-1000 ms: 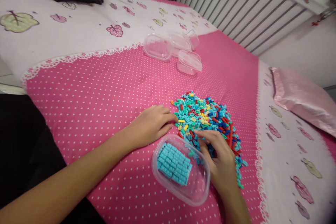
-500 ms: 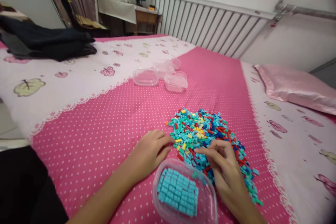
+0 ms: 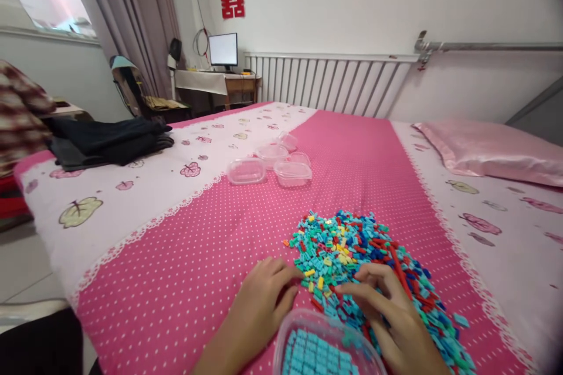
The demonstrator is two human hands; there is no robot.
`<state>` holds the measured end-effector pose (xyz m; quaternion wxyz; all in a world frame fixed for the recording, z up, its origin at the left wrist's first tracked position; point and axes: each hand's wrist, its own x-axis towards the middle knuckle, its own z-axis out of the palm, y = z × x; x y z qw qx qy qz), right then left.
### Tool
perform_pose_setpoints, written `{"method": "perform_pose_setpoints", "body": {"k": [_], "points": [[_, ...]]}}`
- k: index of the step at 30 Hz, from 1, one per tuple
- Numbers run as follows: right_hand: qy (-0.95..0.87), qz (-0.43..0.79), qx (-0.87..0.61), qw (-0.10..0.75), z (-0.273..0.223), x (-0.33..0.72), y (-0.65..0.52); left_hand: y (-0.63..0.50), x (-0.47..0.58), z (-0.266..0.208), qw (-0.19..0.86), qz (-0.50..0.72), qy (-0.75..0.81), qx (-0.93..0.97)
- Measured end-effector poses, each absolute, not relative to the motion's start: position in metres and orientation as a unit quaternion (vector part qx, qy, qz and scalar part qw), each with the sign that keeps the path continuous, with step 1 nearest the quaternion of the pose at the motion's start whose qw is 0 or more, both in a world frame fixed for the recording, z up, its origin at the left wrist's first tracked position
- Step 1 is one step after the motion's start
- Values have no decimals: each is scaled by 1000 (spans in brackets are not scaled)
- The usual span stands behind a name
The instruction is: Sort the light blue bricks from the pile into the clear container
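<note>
Resting on one heap of small multicoloured plastic bricks on the pink dotted bedspread, your right hand lies loosely curled, gripping nothing visible; your left hand lies flat, empty, beside it. One clear tub of turquoise bricks sits between them. Four empty clear plastic tubs stand well beyond. Your view has lifted since earlier.

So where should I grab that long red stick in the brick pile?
Probably pinch the long red stick at its far upper end, coming from above. That end lies bare on top of the brick pile, while the right hand covers its near end.
</note>
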<state>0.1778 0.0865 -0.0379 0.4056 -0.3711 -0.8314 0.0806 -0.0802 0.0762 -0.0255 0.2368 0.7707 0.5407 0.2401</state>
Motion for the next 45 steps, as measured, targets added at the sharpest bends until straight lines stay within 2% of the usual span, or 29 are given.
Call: {"method": "perform_pose_setpoints", "body": {"k": [5, 13, 18, 24, 30, 37, 45], "points": [[-815, 72, -365, 444, -31, 173, 88, 76, -81, -26, 245, 245, 541, 767], [-807, 74, -366, 457, -33, 170, 91, 77, -81, -25, 247, 243, 544, 764], [-805, 73, -366, 462, -31, 170, 91, 76, -81, -26, 247, 245, 544, 763], [-816, 141, -360, 431, -25, 171, 87, 78, -80, -25, 242, 244, 542, 767], [-802, 153, -385, 431, -21, 172, 89, 83, -84, -27, 240, 244, 528, 777], [-810, 152, -383, 417, -19, 170, 85, 88, -86, -33, 250, 260, 513, 779], [-804, 125, -368, 450, -23, 174, 91, 89, -86, -32, 245, 275, 511, 777]]}}
